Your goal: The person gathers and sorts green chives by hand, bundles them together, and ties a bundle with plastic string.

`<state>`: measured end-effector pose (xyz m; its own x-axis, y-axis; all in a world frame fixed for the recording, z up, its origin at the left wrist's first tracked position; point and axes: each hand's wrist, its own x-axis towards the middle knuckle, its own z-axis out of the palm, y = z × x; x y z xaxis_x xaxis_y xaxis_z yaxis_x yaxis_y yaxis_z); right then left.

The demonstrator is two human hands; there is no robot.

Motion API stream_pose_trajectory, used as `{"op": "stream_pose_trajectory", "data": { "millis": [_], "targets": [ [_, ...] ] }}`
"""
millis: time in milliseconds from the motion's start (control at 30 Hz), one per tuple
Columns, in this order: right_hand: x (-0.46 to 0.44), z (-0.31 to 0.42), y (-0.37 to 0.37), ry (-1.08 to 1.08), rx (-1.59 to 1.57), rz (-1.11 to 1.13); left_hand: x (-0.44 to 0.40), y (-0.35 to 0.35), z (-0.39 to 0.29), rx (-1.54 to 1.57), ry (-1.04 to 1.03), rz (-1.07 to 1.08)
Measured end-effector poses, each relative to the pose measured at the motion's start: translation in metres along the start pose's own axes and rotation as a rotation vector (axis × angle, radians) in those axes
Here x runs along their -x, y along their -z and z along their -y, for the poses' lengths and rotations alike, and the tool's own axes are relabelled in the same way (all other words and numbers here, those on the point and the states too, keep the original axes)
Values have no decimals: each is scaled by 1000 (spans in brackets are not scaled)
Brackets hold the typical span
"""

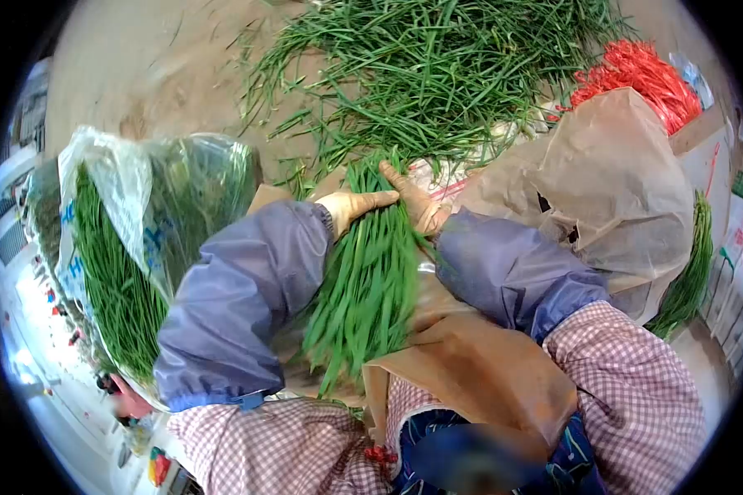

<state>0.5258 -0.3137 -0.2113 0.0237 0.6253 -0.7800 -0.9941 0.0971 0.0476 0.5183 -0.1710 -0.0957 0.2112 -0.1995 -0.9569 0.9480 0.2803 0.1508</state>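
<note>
Centrally, a bundle of long, narrow green leaves [370,285] lies between the left grip [357,206] and right grip [418,203], both closed about its far end, fanning beside a creased brown sheet [479,375].

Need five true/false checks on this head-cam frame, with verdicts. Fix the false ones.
1. The left hand and right hand are both on one chive bunch. True.
2. The red plastic strips lie at the picture's upper left. False: the red plastic strips are at upper right.
3. A loose chive pile lies beyond the hands. True.
4. The sleeves nearest the hands are bright yellow. False: those sleeves are bluish purple.
5. The clear plastic bag at picture left contains chives. True.
</note>
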Motion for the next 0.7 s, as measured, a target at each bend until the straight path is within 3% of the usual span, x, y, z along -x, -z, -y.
{"op": "stream_pose_trajectory", "data": {
  "millis": [33, 100, 133, 200, 267, 333, 433, 467, 500, 600, 700],
  "targets": [
    [-21, -3, 20, 49, 58, -33, -9, -1, -4, -6, 2, 30],
    [-36, -11, 39, -41, -125, 210, -26, 2, 2, 74, 135, 81],
    [-6, 4, 15, -74, -111, 157, -33, 11, 5, 147, 249, 90],
    [6, 18, -5, -124, -115, 158, -30, 17, 5, -28, 31, 80],
    [14, 27, -21, -83, -42, 207, -14, 8, 1, -244, -89, -132],
    [32, 34, -41, -216, -123, 298, 9, -9, -7, -460, -132, -382],
    [46, 26, -72, 393, -71, 247, 46, -16, -2, -596, -464, -457],
    [59, 30, -85, 496, -46, 257, 77, -34, -9, -491, -464, -470],
    [75, 31, -98, 618, -44, 297, 84, -36, 1, -159, -655, -298],
    [112, 26, -126, 810, -73, 396, 120, -48, 22, 72, -898, -134],
    [152, 7, -138, 792, -61, 429, 135, -42, 62, -52, -917, -287]
  ]
}}
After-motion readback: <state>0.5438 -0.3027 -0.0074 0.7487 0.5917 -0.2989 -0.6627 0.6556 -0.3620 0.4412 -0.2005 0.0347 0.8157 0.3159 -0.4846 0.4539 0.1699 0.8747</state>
